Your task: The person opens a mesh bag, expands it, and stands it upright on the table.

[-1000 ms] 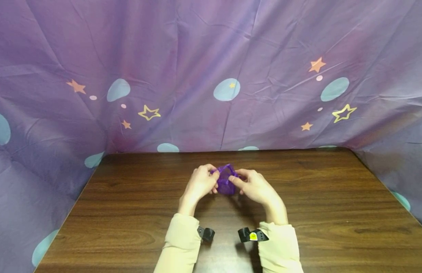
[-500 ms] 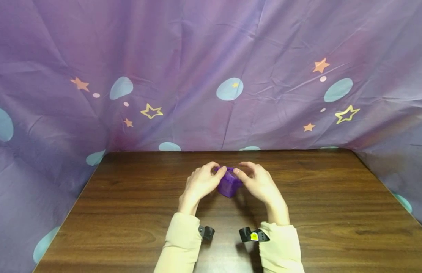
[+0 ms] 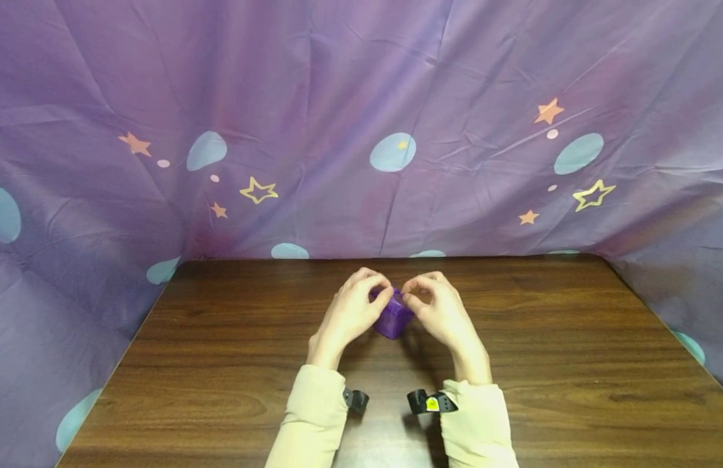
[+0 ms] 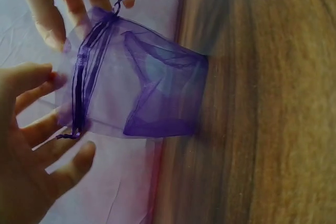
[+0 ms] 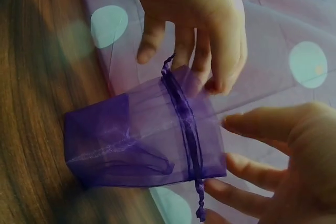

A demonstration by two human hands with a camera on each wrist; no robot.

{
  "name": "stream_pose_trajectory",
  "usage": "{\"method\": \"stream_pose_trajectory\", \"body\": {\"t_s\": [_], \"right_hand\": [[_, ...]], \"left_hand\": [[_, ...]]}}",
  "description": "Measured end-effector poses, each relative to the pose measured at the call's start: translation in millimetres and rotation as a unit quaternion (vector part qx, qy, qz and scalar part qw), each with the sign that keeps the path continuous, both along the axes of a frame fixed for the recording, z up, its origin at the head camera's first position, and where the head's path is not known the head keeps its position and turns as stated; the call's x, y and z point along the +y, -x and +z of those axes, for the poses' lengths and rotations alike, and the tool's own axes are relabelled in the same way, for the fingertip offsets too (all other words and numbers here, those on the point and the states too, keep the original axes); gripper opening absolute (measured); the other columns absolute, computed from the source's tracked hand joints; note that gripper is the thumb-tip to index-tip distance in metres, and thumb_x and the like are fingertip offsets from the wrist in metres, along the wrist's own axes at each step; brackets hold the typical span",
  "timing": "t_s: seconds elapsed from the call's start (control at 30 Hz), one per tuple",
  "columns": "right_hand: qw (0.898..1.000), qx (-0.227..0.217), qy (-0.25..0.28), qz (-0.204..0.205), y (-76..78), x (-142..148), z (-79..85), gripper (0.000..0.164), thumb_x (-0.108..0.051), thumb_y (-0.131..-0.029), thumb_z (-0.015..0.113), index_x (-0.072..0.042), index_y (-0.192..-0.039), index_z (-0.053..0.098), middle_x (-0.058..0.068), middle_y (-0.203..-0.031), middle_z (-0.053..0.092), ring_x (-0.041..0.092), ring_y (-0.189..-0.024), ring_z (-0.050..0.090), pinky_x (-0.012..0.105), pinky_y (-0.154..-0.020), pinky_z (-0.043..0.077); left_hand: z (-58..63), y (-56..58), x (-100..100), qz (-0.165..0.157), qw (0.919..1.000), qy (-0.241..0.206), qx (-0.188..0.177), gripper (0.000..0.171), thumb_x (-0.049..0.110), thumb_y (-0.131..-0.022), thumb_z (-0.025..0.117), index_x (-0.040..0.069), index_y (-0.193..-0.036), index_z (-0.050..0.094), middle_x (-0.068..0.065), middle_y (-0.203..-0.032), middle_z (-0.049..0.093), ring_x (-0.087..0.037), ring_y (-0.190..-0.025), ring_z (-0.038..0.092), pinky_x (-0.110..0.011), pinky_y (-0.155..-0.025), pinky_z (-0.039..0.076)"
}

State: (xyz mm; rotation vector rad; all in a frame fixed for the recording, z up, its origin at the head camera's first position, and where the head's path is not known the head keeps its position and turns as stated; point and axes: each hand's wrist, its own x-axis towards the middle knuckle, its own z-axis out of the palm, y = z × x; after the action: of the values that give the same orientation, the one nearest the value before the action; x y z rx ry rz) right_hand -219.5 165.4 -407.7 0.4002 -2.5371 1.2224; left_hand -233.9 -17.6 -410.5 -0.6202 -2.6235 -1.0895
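A small sheer purple drawstring bag [image 3: 392, 323] stands upright on the table, between the two hands. The left wrist view shows the bag [image 4: 157, 90] with a dark ribbon threaded below its mouth and darker folded layers in its lower part. My left hand [image 3: 348, 311] pinches one side of the top edge between thumb and forefinger. Across from it, my right hand [image 3: 446, 313] pinches the other side the same way. The other fingers of both hands spread loosely around the bag, near the twisted cord ends [image 5: 200, 203].
The brown wood-grain table [image 3: 221, 364] reaches back to a purple cloth backdrop [image 3: 315, 130] printed with stars and ovals. That cloth also hangs along the left and right sides. Black wrist mounts [image 3: 357, 401] sit at both cream sleeves [image 3: 311, 409].
One second ago the bag was more crumpled, with both hands on its sides. Its body has straightened, and the thumbs and forefingers have come up and closer together at its top edge.
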Motion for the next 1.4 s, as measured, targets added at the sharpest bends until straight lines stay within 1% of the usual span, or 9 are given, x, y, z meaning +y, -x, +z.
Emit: {"method": "stream_pose_trajectory", "body": {"t_s": [0.17, 0.3, 0.4, 0.57, 0.77, 0.93, 1.13, 1.27, 1.4], "right_hand": [[0.999, -0.023, -0.043, -0.001, -0.3, -2.0, -1.2, 0.007, -0.013, -0.087, 0.069, -0.009, -0.089, 0.075, 0.01, -0.103, 0.063, 0.03, -0.096, 0.061, 0.047, -0.083, 0.048], [0.995, -0.05, -0.07, -0.049, -1.7, -5.6, 1.6, 0.022, -0.026, -0.092, 0.066, -0.01, -0.08, 0.075, 0.009, -0.098, 0.068, 0.029, -0.093, 0.064, 0.047, -0.08, 0.049], [0.992, -0.068, -0.08, -0.077, -2.0, -9.3, 4.2, 0.026, -0.031, -0.092, 0.065, -0.014, -0.077, 0.075, 0.008, -0.095, 0.069, 0.029, -0.092, 0.065, 0.047, -0.075, 0.049], [0.988, -0.104, -0.103, -0.051, -2.7, -10.8, 6.8, 0.012, -0.017, -0.083, 0.068, -0.011, -0.091, 0.076, 0.009, -0.096, 0.07, 0.029, -0.091, 0.063, 0.046, -0.075, 0.048], [0.986, -0.123, -0.111, -0.004, -5.0, -8.4, 11.4, 0.028, -0.01, -0.077, 0.07, -0.005, -0.105, 0.072, 0.014, -0.104, 0.068, 0.032, -0.099, 0.061, 0.048, -0.085, 0.048], [0.987, -0.125, -0.101, 0.016, -3.0, -12.2, 11.3, 0.032, -0.01, -0.077, 0.069, -0.003, -0.108, 0.071, 0.014, -0.108, 0.069, 0.031, -0.101, 0.063, 0.046, -0.086, 0.05], [0.986, -0.129, -0.099, 0.02, -2.4, -11.9, 12.1, 0.031, -0.009, -0.077, 0.07, -0.003, -0.108, 0.07, 0.015, -0.107, 0.068, 0.031, -0.101, 0.063, 0.047, -0.086, 0.05], [0.989, -0.12, -0.085, 0.024, -4.2, -7.9, 13.0, 0.027, -0.013, -0.081, 0.07, -0.005, -0.107, 0.069, 0.013, -0.106, 0.068, 0.031, -0.099, 0.062, 0.048, -0.085, 0.048], [0.992, -0.108, -0.057, 0.019, -5.2, -4.3, 11.4, 0.025, -0.018, -0.085, 0.072, -0.006, -0.107, 0.067, 0.01, -0.106, 0.068, 0.028, -0.097, 0.062, 0.048, -0.085, 0.047]], "left_hand": [[-1.4, -0.3, -1.3, 0.001, 0.9996, 0.028, 0.0, 0.023, 0.029, -0.097, 0.059, 0.015, -0.093, 0.076, 0.001, -0.097, 0.069, -0.019, -0.092, 0.065, -0.036, -0.08, 0.051], [1.1, -2.0, 0.6, 0.019, 0.9996, 0.006, -0.019, 0.036, 0.035, -0.098, 0.056, 0.015, -0.074, 0.073, 0.003, -0.073, 0.066, -0.017, -0.073, 0.063, -0.033, -0.067, 0.049], [2.5, -2.7, 3.6, 0.018, 0.9996, -0.003, -0.023, 0.036, 0.034, -0.097, 0.058, 0.016, -0.07, 0.071, 0.005, -0.062, 0.061, -0.015, -0.063, 0.057, -0.031, -0.06, 0.046], [5.6, -5.4, 5.0, 0.016, 0.9986, 0.035, -0.035, 0.013, 0.017, -0.086, 0.065, 0.013, -0.09, 0.078, 0.004, -0.08, 0.071, -0.014, -0.069, 0.063, -0.029, -0.062, 0.049], [12.8, -8.6, 2.8, 0.018, 0.9955, 0.075, -0.056, 0.026, 0.018, -0.08, 0.066, 0.012, -0.103, 0.077, 0.002, -0.087, 0.072, -0.015, -0.069, 0.062, -0.03, -0.058, 0.047], [16.3, -10.4, -1.9, 0.027, 0.9934, 0.092, -0.064, 0.029, 0.019, -0.079, 0.066, 0.014, -0.107, 0.076, 0.008, -0.075, 0.065, -0.015, -0.065, 0.057, -0.03, -0.055, 0.044], [15.6, -10.0, -2.9, 0.011, 0.9925, 0.102, -0.066, 0.031, 0.02, -0.082, 0.065, 0.016, -0.111, 0.075, 0.01, -0.072, 0.061, -0.015, -0.064, 0.056, -0.031, -0.055, 0.044], [14.2, -9.7, -1.2, 0.005, 0.9925, 0.103, -0.066, 0.03, 0.025, -0.084, 0.065, 0.018, -0.112, 0.074, 0.009, -0.076, 0.062, -0.014, -0.063, 0.055, -0.031, -0.053, 0.043], [11.2, -8.3, 0.7, -0.004, 0.9931, 0.104, -0.056, 0.028, 0.031, -0.088, 0.064, 0.021, -0.112, 0.074, 0.006, -0.092, 0.069, -0.015, -0.07, 0.061, -0.032, -0.057, 0.046]]}}
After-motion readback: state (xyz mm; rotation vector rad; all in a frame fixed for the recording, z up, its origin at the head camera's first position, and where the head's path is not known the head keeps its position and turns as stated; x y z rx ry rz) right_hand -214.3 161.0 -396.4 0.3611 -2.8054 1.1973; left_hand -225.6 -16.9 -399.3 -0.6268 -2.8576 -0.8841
